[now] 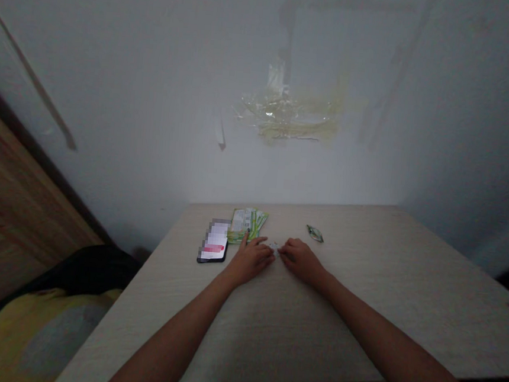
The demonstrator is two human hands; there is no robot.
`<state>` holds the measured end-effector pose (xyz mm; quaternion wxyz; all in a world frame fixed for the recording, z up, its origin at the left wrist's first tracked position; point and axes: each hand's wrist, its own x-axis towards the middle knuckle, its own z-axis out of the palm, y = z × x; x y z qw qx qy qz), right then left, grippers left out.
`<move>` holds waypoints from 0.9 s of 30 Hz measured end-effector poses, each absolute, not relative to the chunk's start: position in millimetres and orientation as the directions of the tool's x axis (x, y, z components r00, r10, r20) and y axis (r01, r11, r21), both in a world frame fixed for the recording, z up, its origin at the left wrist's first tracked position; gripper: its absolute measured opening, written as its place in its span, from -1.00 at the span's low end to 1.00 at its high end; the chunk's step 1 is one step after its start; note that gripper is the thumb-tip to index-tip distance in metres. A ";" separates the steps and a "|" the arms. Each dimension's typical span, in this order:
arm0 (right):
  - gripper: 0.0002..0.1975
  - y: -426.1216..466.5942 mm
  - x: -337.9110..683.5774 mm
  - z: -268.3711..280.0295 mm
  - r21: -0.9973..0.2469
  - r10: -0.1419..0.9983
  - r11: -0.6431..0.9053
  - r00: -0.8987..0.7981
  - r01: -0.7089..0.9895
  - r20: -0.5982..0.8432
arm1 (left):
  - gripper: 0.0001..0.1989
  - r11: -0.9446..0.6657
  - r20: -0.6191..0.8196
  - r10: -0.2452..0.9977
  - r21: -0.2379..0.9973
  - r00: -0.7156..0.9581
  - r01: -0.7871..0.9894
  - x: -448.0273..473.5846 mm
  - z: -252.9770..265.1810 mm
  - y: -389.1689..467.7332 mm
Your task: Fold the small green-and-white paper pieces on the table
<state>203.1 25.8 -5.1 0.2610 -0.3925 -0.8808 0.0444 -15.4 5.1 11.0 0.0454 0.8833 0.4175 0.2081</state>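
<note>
A small, pale, crumpled-looking piece (274, 248) lies between my two hands, just above the table; its kind is too small to make out. My left hand (252, 259) has thumb and index finger closed at its left side, while the outer fingers spread away toward the packets. At the right side, my right hand (300, 261) is curled, its fingertips pinched on the same piece. Green and white packets (247, 221) lie in a small pile just beyond my left hand. Left of that hand is a phone (215, 244) with its screen lit and partly pixelated.
A small green crumpled wrapper (315, 233) lies beyond my right hand. The pale wooden table (312, 350) meets a wall (156, 87) with peeling clear tape (288, 113). Yellow and grey fabric (46, 333) lies below the table's left edge, near a wooden panel (7, 211).
</note>
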 end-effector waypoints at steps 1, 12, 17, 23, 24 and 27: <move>-0.84 25.8 203.1 -5.0 -0.287 0.714 0.690 -0.559 0.665 0.421 | -0.73 -0.635 0.333 0.766 0.256 0.550 0.729 -15.0 9.9 6.1; -0.85 24.1 202.7 -3.5 -0.355 0.714 0.695 -0.545 0.625 0.439 | -0.75 -0.589 0.343 0.793 0.219 0.504 0.778 -12.8 5.9 11.6; -0.86 24.6 203.2 -4.7 -0.354 0.705 0.705 -0.552 0.614 0.446 | -0.79 -0.629 0.341 0.761 0.183 0.552 0.755 -7.4 7.1 15.3; -0.86 25.4 202.8 -6.2 -0.337 0.699 0.708 -0.552 0.620 0.454 | -0.73 -0.590 0.293 0.800 0.230 0.523 0.774 -9.0 3.5 16.8; -0.87 25.5 202.8 -6.3 -0.336 0.699 0.708 -0.551 0.621 0.456 | -0.73 -0.580 0.283 0.809 0.240 0.515 0.778 -9.7 3.0 16.8; -0.87 25.6 202.9 -6.5 -0.334 0.699 0.708 -0.551 0.622 0.456 | -0.72 -0.558 0.259 0.827 0.268 0.499 0.786 -11.8 2.6 17.1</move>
